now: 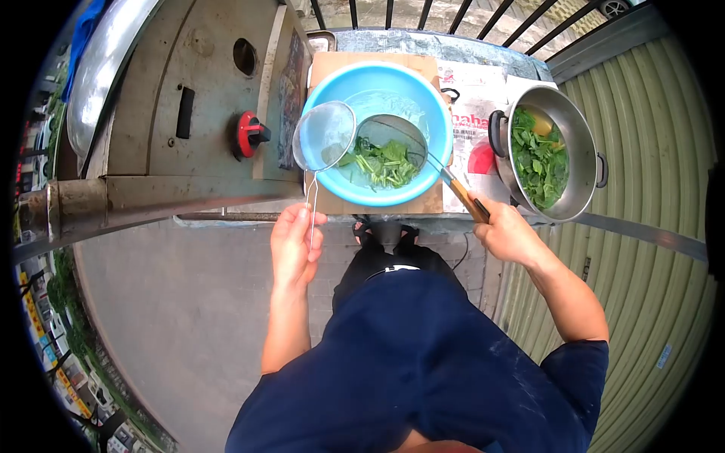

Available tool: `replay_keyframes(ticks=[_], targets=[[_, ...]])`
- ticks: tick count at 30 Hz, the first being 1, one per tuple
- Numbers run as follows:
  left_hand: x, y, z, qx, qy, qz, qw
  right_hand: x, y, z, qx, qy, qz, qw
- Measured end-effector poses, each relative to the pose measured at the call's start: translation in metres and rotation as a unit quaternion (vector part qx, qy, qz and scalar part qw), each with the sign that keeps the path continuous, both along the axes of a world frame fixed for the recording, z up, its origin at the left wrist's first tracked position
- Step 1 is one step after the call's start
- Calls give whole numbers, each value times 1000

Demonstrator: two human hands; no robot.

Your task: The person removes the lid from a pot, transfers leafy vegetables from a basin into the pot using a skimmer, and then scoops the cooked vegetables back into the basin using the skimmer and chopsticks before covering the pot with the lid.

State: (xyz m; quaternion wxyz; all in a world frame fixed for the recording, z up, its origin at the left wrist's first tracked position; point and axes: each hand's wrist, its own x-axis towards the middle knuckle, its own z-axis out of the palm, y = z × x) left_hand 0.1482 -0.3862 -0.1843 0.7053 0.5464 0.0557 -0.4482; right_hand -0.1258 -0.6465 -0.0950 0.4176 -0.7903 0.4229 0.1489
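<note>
A blue basin [440, 136] holds water and leafy greens [389, 162]. My left hand [294, 238] is closed round the wire handle of a small fine-mesh strainer [323, 137], whose round head is over the basin's left rim. In my right hand [502, 229] is the wood-coloured handle of a larger dark-mesh strainer [393, 130]. That strainer's head is inside the basin, with greens in and around its lower part. Right of the basin stands a steel pot [585, 162] with two black handles, containing more greens [540, 170] and a yellowish round object [542, 124].
The basin rests on a cardboard sheet [325, 68], beside printed paper [472, 90] under the pot's left side. At left is a metal stove body [204, 143] with a red-and-black knob [249, 134]. Black railings [423, 13] line the far edge; a ribbed shutter [642, 264] is at right.
</note>
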Motion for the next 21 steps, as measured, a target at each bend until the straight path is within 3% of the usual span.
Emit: replay_keyframes(ticks=[2, 3, 4, 6, 10, 21], targets=[[-1, -6, 2, 14, -16, 7, 1000, 9, 1, -4, 103, -16, -26, 994], [-1, -8, 4, 16, -23, 8, 1000, 17, 2, -3, 192, -14, -102, 976], [-2, -10, 5, 18, -30, 9, 999, 23, -1, -5, 194, -15, -101, 976], [-2, -12, 5, 17, -39, 13, 999, 33, -8, -8, 341, -14, -202, 918], [-1, -13, 7, -13, -27, 24, 999, 31, -23, -22, 440, -53, -259, 858], [-5, -18, 18, -12, -64, 66, 996, -9, -33, 22, 429, -125, -295, 844]])
